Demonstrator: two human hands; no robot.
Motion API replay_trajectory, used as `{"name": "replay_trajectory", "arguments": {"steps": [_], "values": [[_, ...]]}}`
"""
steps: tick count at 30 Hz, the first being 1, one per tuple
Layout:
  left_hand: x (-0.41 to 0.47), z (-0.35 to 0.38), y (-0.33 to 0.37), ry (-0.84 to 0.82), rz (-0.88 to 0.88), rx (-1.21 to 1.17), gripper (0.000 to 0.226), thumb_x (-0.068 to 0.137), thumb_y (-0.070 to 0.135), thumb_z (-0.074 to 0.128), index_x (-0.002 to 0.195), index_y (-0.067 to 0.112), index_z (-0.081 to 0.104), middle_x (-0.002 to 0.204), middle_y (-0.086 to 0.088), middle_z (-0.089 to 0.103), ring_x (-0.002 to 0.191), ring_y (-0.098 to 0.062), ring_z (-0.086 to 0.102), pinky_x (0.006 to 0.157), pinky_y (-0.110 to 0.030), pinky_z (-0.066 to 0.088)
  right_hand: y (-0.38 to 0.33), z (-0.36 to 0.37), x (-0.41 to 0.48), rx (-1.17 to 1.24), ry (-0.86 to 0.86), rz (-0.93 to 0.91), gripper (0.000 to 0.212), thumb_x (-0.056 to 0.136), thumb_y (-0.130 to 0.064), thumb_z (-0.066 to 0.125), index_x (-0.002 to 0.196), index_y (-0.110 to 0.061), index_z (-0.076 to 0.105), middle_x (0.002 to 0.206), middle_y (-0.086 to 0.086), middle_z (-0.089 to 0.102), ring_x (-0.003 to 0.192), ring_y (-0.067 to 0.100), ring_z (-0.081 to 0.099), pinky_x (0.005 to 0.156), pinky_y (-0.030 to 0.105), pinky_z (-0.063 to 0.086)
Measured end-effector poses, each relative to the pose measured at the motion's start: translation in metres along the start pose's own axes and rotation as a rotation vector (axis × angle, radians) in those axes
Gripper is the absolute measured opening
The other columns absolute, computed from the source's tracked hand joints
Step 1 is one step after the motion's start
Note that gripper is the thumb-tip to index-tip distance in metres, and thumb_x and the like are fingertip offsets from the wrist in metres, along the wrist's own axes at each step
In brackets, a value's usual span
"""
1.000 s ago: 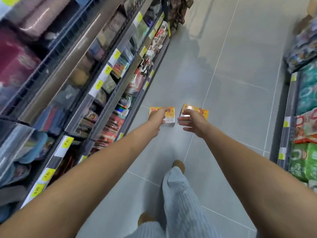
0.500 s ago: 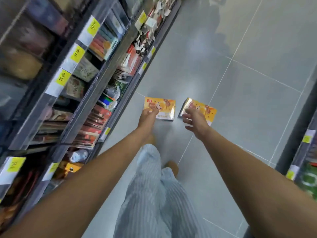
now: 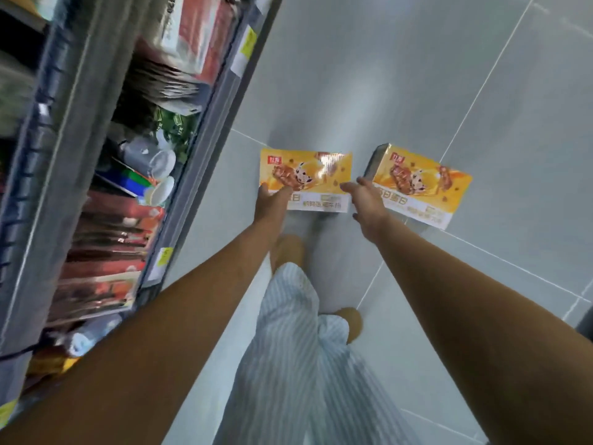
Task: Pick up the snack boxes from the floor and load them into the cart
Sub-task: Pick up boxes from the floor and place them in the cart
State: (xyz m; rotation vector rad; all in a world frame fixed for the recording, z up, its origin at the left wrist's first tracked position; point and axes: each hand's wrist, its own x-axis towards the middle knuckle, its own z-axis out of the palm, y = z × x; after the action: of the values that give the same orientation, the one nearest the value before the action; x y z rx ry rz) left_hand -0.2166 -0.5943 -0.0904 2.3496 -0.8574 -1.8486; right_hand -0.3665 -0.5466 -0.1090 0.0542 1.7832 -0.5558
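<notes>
1. The left hand (image 3: 272, 202) pinches the near corner of the left snack box (image 3: 309, 175), down at the tiled floor (image 3: 401, 75).
2. The right hand (image 3: 369, 203) grips the near-left corner of the tilted right snack box (image 3: 423, 184), which sits beside the other.

Glossy grey floor tiles (image 3: 401, 59) with pale grout lines (image 3: 491, 69) catch a soft glare, while a metal store shelf (image 3: 208, 123) packed with goods (image 3: 192, 36) and yellow price tags (image 3: 165, 256) lines the left.
</notes>
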Motion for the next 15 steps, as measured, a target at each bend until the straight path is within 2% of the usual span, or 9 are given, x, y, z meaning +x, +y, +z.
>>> {"name": "replay_trajectory", "arguments": {"steps": [2,4,6,8,10,12,14,15], "values": [[0.028,0.006,0.001,-0.012,-0.023,-0.010,0.048,0.088,0.021,0.056,0.134,0.007,0.046,0.128,-0.014,0.059,0.116,-0.030,0.057,0.085,-0.026,0.042,0.006,0.007,0.028,-0.001,0.014,0.002,0.064,0.093,-0.019,0.055,0.150,-0.014,0.026,0.148,0.007,0.039,0.129,0.021,0.042,0.100,0.032,0.034],[0.058,0.014,-0.002,-0.017,-0.037,0.000,0.054,0.082,0.029,0.059,0.132,0.011,0.046,0.126,-0.012,0.060,0.113,-0.030,0.059,0.091,-0.032,0.048,0.014,0.013,0.057,-0.015,0.026,-0.002,0.061,0.093,-0.018,0.054,0.149,-0.013,0.030,0.134,0.006,0.047,0.114,0.019,0.045,0.091,0.028,0.034],[0.084,0.020,-0.005,-0.018,-0.037,0.023,0.060,0.082,0.031,0.059,0.136,0.013,0.042,0.130,-0.010,0.058,0.115,-0.028,0.058,0.099,-0.038,0.047,0.020,0.018,0.081,-0.034,0.033,-0.005,0.056,0.089,-0.019,0.057,0.142,-0.015,0.039,0.119,0.001,0.050,0.109,0.019,0.048,0.092,0.029,0.037],[0.107,0.024,-0.007,-0.022,-0.017,0.023,0.055,0.083,0.024,0.060,0.134,0.013,0.043,0.127,-0.006,0.057,0.113,-0.024,0.057,0.097,-0.035,0.047,0.025,0.021,0.104,-0.026,0.047,-0.007,0.051,0.077,-0.025,0.060,0.127,-0.020,0.049,0.119,0.002,0.057,0.111,0.024,0.055,0.099,0.037,0.044],[0.135,0.026,-0.016,0.023,0.006,0.005,0.068,0.067,0.031,0.063,0.131,0.017,0.046,0.125,-0.004,0.058,0.113,-0.026,0.059,0.097,-0.041,0.050,0.033,0.022,0.126,-0.017,0.057,-0.006,0.038,0.076,-0.026,0.060,0.112,-0.021,0.049,0.111,0.003,0.060,0.102,0.023,0.058,0.096,0.040,0.048],[0.182,0.027,-0.043,0.082,0.010,0.026,0.088,0.051,0.041,0.060,0.135,0.020,0.042,0.129,-0.007,0.056,0.115,-0.029,0.059,0.096,-0.049,0.050,0.041,0.025,0.142,0.018,0.059,0.013,0.030,0.086,-0.018,0.059,0.114,-0.019,0.047,0.097,-0.003,0.057,0.087,0.015,0.056,0.085,0.034,0.047],[0.194,0.022,-0.055,0.087,-0.049,0.027,0.095,0.052,0.041,0.061,0.140,0.017,0.035,0.133,-0.010,0.055,0.114,-0.030,0.060,0.093,-0.045,0.052,0.051,0.028,0.158,0.050,0.067,0.031,0.030,0.088,-0.012,0.058,0.116,-0.016,0.047,0.092,-0.005,0.055,0.081,0.011,0.055,0.077,0.029,0.045],[0.179,0.020,-0.047,0.067,-0.079,0.014,0.090,0.056,0.037,0.061,0.139,0.014,0.036,0.130,-0.012,0.058,0.106,-0.027,0.064,0.085,-0.037,0.056,0.054,0.030,0.164,0.059,0.071,0.037,0.031,0.087,-0.012,0.059,0.116,-0.017,0.048,0.091,-0.005,0.056,0.082,0.012,0.055,0.074,0.028,0.044]]}}
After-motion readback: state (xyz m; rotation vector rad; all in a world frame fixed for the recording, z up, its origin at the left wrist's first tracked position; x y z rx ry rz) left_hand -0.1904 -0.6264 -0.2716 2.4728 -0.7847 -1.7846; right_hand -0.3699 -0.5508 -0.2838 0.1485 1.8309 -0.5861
